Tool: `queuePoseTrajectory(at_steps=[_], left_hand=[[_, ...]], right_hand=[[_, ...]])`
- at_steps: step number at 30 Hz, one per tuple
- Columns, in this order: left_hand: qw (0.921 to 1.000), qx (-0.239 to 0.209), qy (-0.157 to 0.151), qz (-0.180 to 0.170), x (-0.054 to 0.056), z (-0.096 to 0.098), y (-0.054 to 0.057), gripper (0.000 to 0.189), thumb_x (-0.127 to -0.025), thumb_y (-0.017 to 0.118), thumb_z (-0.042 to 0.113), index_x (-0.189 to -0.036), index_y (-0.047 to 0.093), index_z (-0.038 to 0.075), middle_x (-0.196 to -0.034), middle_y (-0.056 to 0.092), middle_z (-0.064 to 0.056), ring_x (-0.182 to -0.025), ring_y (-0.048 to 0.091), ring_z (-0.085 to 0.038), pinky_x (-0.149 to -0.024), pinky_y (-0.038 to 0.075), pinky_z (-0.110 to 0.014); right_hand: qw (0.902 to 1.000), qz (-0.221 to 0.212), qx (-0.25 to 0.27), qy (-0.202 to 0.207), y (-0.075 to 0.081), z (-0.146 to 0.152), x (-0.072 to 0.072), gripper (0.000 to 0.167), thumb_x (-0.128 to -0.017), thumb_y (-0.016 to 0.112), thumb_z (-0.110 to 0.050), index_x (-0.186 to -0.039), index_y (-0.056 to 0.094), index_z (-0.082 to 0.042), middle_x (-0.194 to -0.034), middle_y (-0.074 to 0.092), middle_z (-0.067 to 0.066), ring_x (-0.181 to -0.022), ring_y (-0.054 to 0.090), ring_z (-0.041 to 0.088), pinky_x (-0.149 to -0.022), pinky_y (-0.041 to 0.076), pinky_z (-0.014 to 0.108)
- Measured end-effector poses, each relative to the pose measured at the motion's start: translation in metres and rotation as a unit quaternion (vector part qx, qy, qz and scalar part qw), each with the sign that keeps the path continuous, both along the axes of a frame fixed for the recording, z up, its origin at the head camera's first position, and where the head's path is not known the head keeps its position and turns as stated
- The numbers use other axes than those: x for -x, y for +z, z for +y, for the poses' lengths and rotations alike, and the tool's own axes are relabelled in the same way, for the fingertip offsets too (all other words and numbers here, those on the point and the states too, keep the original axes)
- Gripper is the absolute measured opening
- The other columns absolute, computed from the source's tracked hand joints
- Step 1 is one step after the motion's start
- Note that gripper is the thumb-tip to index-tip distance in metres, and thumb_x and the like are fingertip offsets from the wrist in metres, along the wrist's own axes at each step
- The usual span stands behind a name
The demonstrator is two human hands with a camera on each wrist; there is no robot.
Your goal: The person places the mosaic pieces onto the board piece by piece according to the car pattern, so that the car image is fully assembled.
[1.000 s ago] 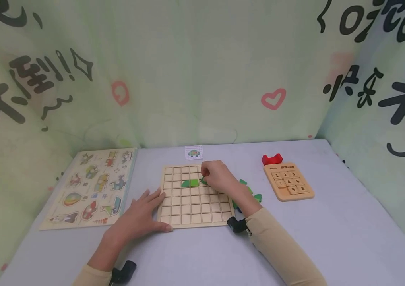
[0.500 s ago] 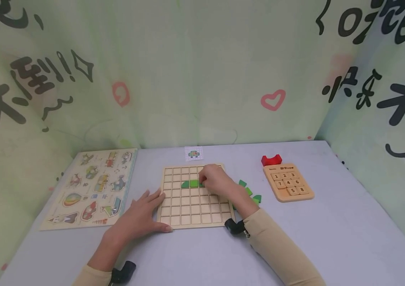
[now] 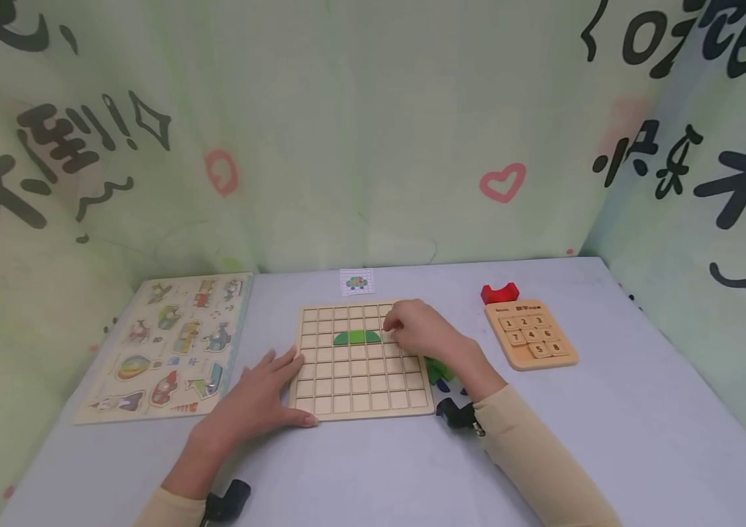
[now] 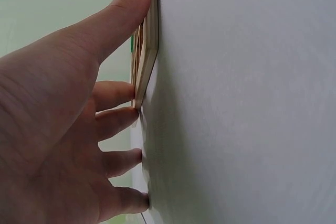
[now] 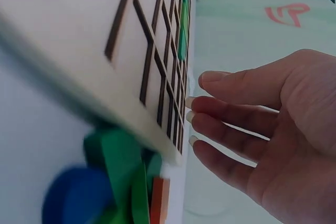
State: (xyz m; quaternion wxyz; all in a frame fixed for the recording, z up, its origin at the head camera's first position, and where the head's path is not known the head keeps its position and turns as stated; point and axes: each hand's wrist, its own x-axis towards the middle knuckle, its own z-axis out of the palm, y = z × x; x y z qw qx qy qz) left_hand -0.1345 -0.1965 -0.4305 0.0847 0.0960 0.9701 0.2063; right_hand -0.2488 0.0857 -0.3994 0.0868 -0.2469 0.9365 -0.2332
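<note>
A wooden grid board (image 3: 361, 382) lies on the table before me. In one of its upper rows, a bright green square (image 3: 356, 337) sits between two dark green rounded-corner pieces, the left one (image 3: 342, 339) and the right one (image 3: 373, 337), forming a low dome. My left hand (image 3: 257, 395) rests spread at the board's left side, its thumb (image 4: 123, 11) on the near edge and fingertips along the side. Just right of the dome, my right hand (image 3: 422, 329) hovers over the board; the right wrist view shows its fingers loosely bent with nothing between them.
Loose green pieces (image 3: 438, 369), a blue one (image 5: 79, 198) and an orange one (image 5: 159, 198) lie by the board's right edge. A pattern card (image 3: 356, 282) lies behind it. A picture puzzle (image 3: 175, 344) is left; a number board (image 3: 531, 337) and red piece (image 3: 500, 293) are right.
My right hand set a dark green piece beside the bright green square, let go of it and drew back to the right. My left hand stayed in place.
</note>
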Motion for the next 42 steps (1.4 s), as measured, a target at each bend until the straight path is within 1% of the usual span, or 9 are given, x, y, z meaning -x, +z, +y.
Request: queuePoseTrajectory(at_steps=[5,11,17,21,24,26,31,35,42], left_hand=[[1.0000,-0.002,0.001,-0.003,-0.001,0.000,0.002,0.110,-0.065,0.080,0.067,-0.152,0.041,0.012,-0.164,0.030,-0.009,-0.152,0.018,-0.045,-0.114,0.017,-0.076],[1.0000,-0.003,-0.002,-0.003,0.000,0.000,0.001,0.110,-0.065,0.080,0.067,-0.152,0.041,0.011,-0.163,0.030,-0.010,-0.151,0.019,-0.046,-0.113,0.017,-0.076],[1.0000,-0.002,-0.002,-0.003,0.000,-0.002,0.000,0.110,-0.065,0.080,0.067,-0.152,0.041,0.011,-0.163,0.030,-0.010,-0.152,0.018,-0.046,-0.113,0.017,-0.076],[1.0000,-0.004,-0.004,-0.006,0.001,-0.002,0.000,0.110,-0.066,0.079,0.068,-0.152,0.041,0.011,-0.164,0.030,-0.009,-0.152,0.018,-0.046,-0.113,0.017,-0.076],[0.9999,-0.005,-0.004,-0.008,0.001,-0.002,0.001,0.110,-0.066,0.079,0.068,-0.152,0.041,0.011,-0.164,0.030,-0.009,-0.152,0.018,-0.046,-0.113,0.017,-0.076],[0.9999,-0.005,-0.003,-0.008,0.001,-0.001,0.001,0.110,-0.065,0.079,0.067,-0.152,0.041,0.011,-0.164,0.030,-0.009,-0.152,0.018,-0.046,-0.113,0.017,-0.076],[1.0000,-0.004,-0.002,-0.006,0.000,-0.001,0.001,0.109,-0.066,0.080,0.066,-0.151,0.042,0.011,-0.163,0.030,-0.009,-0.152,0.018,-0.046,-0.113,0.018,-0.076],[1.0000,-0.004,-0.003,-0.003,0.000,-0.001,0.001,0.108,-0.066,0.080,0.067,-0.152,0.042,0.012,-0.163,0.030,-0.009,-0.152,0.018,-0.046,-0.113,0.018,-0.076],[1.0000,-0.004,-0.005,-0.003,0.000,-0.002,0.000,0.109,-0.066,0.079,0.068,-0.152,0.042,0.012,-0.163,0.030,-0.009,-0.152,0.018,-0.046,-0.113,0.017,-0.077]], right_hand=[[0.9998,-0.004,0.000,-0.020,0.002,0.019,0.001,0.022,-0.092,0.064,-0.007,-0.111,0.075,-0.005,-0.109,0.073,0.007,-0.097,0.064,0.021,-0.093,0.055,0.042],[0.9988,-0.021,0.005,-0.045,0.003,0.043,0.002,0.026,-0.092,0.062,-0.007,-0.116,0.072,-0.004,-0.114,0.072,0.009,-0.102,0.064,0.022,-0.096,0.056,0.043],[0.9972,-0.032,-0.007,-0.068,0.003,0.066,0.004,0.028,-0.093,0.061,-0.008,-0.120,0.071,-0.006,-0.116,0.071,0.009,-0.105,0.063,0.024,-0.097,0.055,0.043],[0.9962,-0.038,-0.015,-0.076,0.000,0.079,0.006,0.032,-0.092,0.060,-0.004,-0.122,0.070,-0.005,-0.115,0.069,0.010,-0.101,0.060,0.024,-0.092,0.056,0.041],[0.9954,-0.043,-0.019,-0.083,-0.002,0.085,0.009,0.035,-0.089,0.061,-0.003,-0.123,0.070,-0.006,-0.112,0.068,0.011,-0.096,0.057,0.024,-0.084,0.055,0.035],[0.9950,-0.048,-0.019,-0.085,-0.003,0.087,0.010,0.035,-0.088,0.062,-0.003,-0.122,0.071,-0.007,-0.111,0.067,0.011,-0.095,0.056,0.024,-0.079,0.054,0.031],[0.9942,-0.063,-0.006,-0.087,-0.004,0.089,0.012,0.026,-0.089,0.064,-0.003,-0.111,0.076,-0.008,-0.109,0.066,0.011,-0.093,0.057,0.023,-0.074,0.053,0.028],[0.9950,-0.059,-0.001,-0.080,-0.005,0.090,0.014,0.020,-0.088,0.065,-0.002,-0.103,0.076,-0.009,-0.103,0.066,0.009,-0.091,0.057,0.023,-0.073,0.053,0.028],[0.9957,-0.056,0.005,-0.074,-0.009,0.090,0.015,0.014,-0.085,0.069,0.000,-0.094,0.069,-0.011,-0.090,0.063,0.007,-0.088,0.055,0.022,-0.073,0.050,0.029]])
